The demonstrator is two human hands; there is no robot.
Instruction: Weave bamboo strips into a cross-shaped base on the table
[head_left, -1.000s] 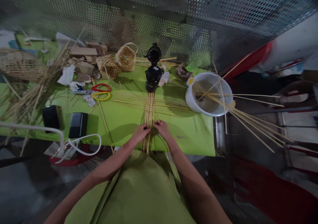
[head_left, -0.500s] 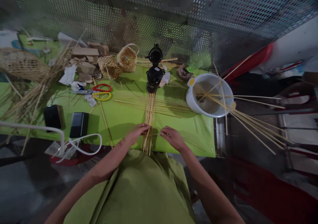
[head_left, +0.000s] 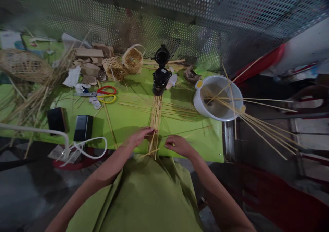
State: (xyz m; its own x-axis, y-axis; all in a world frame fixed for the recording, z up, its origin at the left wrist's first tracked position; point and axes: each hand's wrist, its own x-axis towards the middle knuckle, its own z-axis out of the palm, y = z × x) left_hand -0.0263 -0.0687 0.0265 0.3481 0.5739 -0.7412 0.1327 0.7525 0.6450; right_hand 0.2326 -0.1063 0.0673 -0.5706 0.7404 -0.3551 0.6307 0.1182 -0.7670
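Note:
A bundle of long, pale bamboo strips (head_left: 156, 110) runs lengthwise toward my body, its far part at a black lidded canister (head_left: 159, 84). My left hand (head_left: 141, 136) is closed over the near part of these strips, its fingertips pressed on them from the left. To their right, apart from them, my right hand (head_left: 178, 145) hovers low over the table with its fingers curled together. Whether a thin strip is in that pinch is too small to tell. More strips (head_left: 177, 110) lie crosswise under or through the bundle. A short strip (head_left: 149, 153) crosses its near ends.
On the right stands a white bucket (head_left: 197, 103) of water with long strips jutting past the table edge. Scissors (head_left: 106, 94), small woven baskets (head_left: 133, 60), a phone (head_left: 56, 120), a black box-shaped device (head_left: 83, 127) and a white cable (head_left: 89, 156) lie left.
My right hand has moved slightly down. A thin strip now slants away to the right above it, and a short strip now lies across the bundle's near ends. My left hand stays on the bundle.

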